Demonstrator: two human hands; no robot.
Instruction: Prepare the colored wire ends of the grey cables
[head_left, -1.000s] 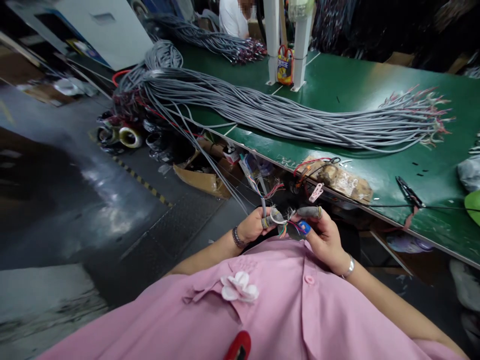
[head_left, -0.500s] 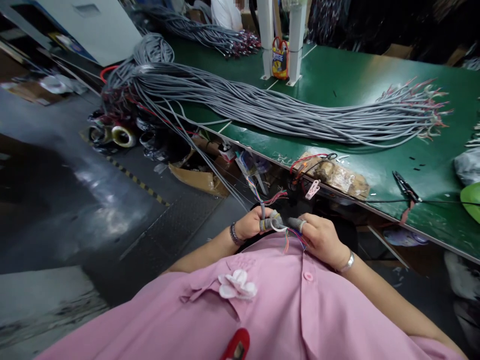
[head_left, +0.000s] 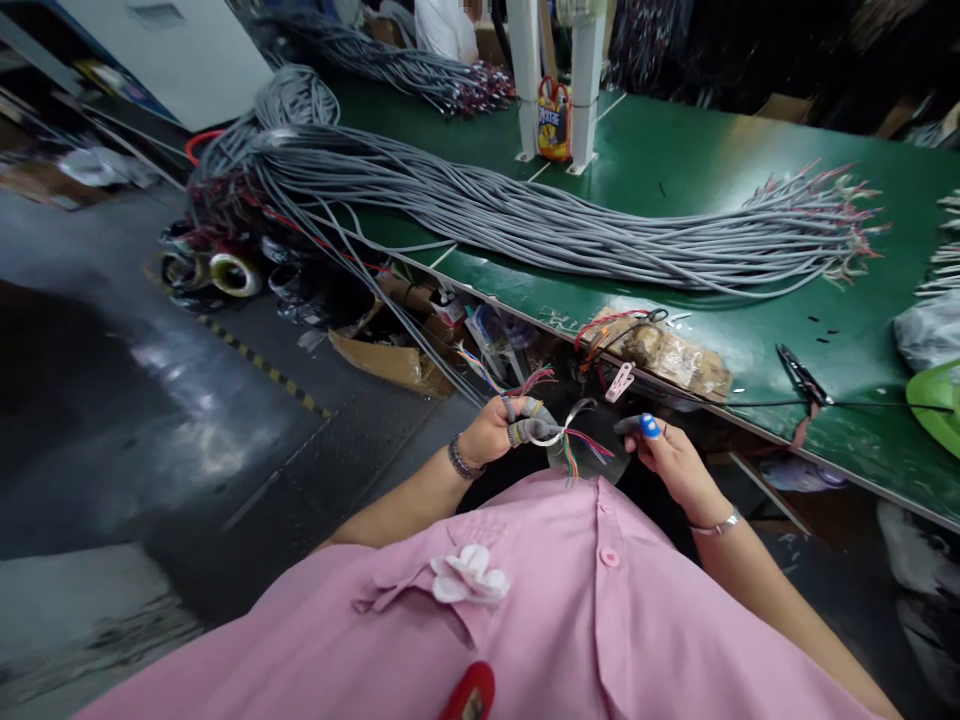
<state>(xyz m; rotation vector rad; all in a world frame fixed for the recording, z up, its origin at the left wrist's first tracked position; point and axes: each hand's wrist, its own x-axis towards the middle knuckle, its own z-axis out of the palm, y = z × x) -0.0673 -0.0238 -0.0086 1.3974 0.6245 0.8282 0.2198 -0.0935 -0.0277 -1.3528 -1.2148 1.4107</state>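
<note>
Grey cable (head_left: 509,407) gripped in the left hand (head_left: 489,432), thumb and forefinger closed near its end, just in front of the pink shirt (head_left: 540,630). Wires (head_left: 577,445) in red, blue, green and orange fanned out beside that grip, toward the right hand (head_left: 666,455), with a pale strand (head_left: 579,407) curving upward among them. More wires (head_left: 534,381) spread just above the left hand. Right hand apart from all these, thumb and forefinger drawn together; too small to tell whether around anything. Grey covers (head_left: 525,432) on left thumb and finger, blue wrap (head_left: 648,427) on the right thumb. Dark bracelet (head_left: 460,459) at one wrist, silver bangle (head_left: 718,523) at the other. Beyond the hands, a green surface (head_left: 712,150), with a long bundle (head_left: 480,205) of grey cables along it, coloured ends (head_left: 847,225) at the right. Behind that, a second bundle (head_left: 405,65), near two white posts (head_left: 588,95) with a small bag (head_left: 553,128) between. At the near edge, a taped block (head_left: 667,350) with a pink clip (head_left: 620,382) just beside; farther right, cutters (head_left: 802,375) and a bright green object (head_left: 930,402). Below the surface, a carton (head_left: 390,355); to the left, rolls (head_left: 234,273). On the shirt, a white flower (head_left: 470,577), and lower down a red object (head_left: 472,690), cut off from view. At the back, a person in white (head_left: 446,30), only partly visible.
</note>
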